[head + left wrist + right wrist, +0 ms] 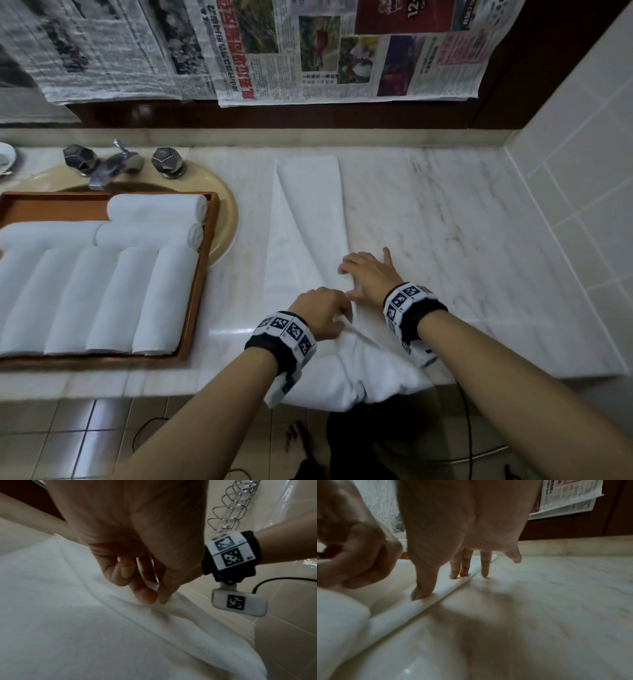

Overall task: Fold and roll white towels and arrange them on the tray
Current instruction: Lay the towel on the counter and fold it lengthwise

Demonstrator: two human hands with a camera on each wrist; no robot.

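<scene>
A long white towel [308, 205] lies folded lengthwise on the marble counter, and its near end hangs over the front edge. My left hand [342, 318] pinches a fold of the towel [85, 628] between thumb and forefinger [147, 596]. Just beyond it, my right hand [356, 270] presses straight fingers [458, 573] and thumb down on the towel's right edge [412, 608]. At the left, a wooden tray [210, 219] holds several rolled white towels [102, 298].
The tray sits over a beige sink [226, 219] with a faucet [120, 161] behind it. Bare marble counter [445, 222] stretches right to a tiled wall [582, 171]. Newspapers [308, 51] hang on the back wall. A cable runs across the floor below.
</scene>
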